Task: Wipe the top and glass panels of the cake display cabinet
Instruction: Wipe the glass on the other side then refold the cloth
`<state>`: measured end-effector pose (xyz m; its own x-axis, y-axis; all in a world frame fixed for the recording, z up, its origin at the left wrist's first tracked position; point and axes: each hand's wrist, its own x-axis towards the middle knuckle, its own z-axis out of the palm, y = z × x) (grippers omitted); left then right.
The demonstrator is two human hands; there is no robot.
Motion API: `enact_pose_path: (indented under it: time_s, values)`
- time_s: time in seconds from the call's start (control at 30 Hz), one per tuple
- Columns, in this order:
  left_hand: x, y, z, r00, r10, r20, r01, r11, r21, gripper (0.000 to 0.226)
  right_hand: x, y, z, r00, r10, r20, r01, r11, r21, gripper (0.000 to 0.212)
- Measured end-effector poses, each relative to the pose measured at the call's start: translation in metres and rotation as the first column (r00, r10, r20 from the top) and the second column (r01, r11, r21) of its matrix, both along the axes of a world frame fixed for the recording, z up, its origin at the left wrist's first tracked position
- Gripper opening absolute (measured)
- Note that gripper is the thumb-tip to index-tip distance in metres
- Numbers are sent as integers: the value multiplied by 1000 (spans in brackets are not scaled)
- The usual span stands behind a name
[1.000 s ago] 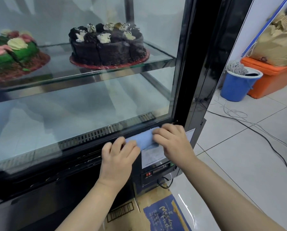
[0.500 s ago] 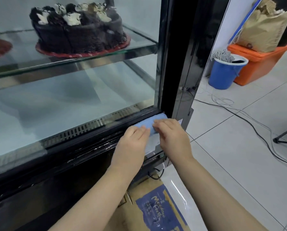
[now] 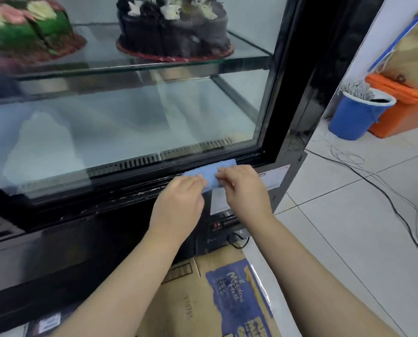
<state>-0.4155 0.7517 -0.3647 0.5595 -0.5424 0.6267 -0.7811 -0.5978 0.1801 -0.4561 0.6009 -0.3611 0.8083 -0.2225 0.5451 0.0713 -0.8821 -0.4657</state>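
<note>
cake display cabinet (image 3: 288,93) fills the view, and the one blue cloth (image 3: 212,172) lies rolled along its lower front rail, long axis left-right, under the fingertips. left hand (image 3: 178,203) and right hand (image 3: 244,188) both curl fingers onto it, the right nearer the corner. two cakes inside: dark cake (image 3: 174,27), green cake (image 3: 25,27).

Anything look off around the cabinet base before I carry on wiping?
Whitish flecks dot the black sill left of the cloth; dirt or chipped paint, I cannot tell. Loose cables trail across the floor tiles on the right, a possible trip hazard.
</note>
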Motion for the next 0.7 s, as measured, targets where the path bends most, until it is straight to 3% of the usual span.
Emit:
enact_pose_path:
  time_s: [0.13,0.43,0.57,0.7]
  values:
    - [-7,77,0,981,190,45,-189,981,-33,16,5,75,-6,987,153,52,-154,988,17,15]
    - [-23,202,0,849,528,-24,-528,849,-11,29,27,204,-4,929,369,-13,-369,928,-60,14]
    - [-18,220,-7,867,499,1,-499,866,-26,30,29,219,-3,940,340,7,-337,935,-111,18]
    - [-8,208,-1,930,363,56,-361,932,-37,28,24,198,-3,960,280,15,-278,956,-96,17]
